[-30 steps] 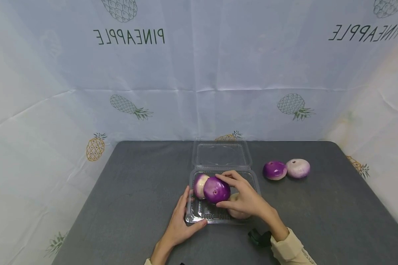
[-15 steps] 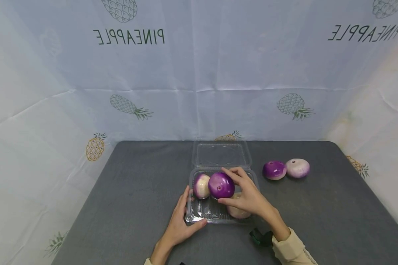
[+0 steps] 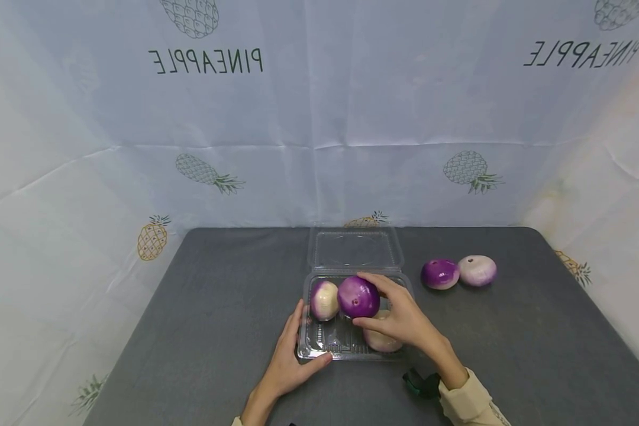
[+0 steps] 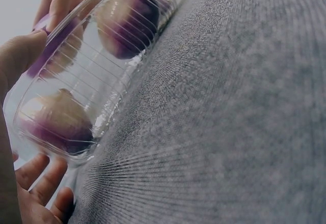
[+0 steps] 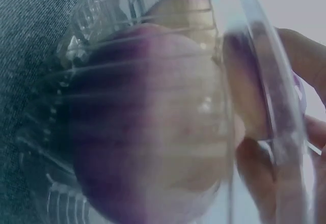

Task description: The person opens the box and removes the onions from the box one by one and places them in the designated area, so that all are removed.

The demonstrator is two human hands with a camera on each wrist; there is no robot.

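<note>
– What do the hands do?
– The right hand (image 3: 396, 322) grips a purple onion (image 3: 358, 297) between its thumb and fingers. The left hand (image 3: 293, 358) is not clenched; its fingers lie along the left side of a clear container (image 3: 336, 343), and the thumb touches the front edge.
– And where exactly is the gripped onion?
– It is over the container's base. Whether it touches the bottom, I cannot tell.
– What is around it?
– A paler onion (image 3: 325, 300) sits inside on the left, and a whitish onion (image 3: 380, 341) inside, partly behind the right hand. The lid (image 3: 357, 251) is laid back, away from the person.
– And farther?
– On the grey table (image 3: 234, 331), to the right, a two-toned onion (image 3: 440, 274) rests just beside a white onion (image 3: 477, 271). Behind hangs a pineapple-printed cloth (image 3: 378, 106).
</note>
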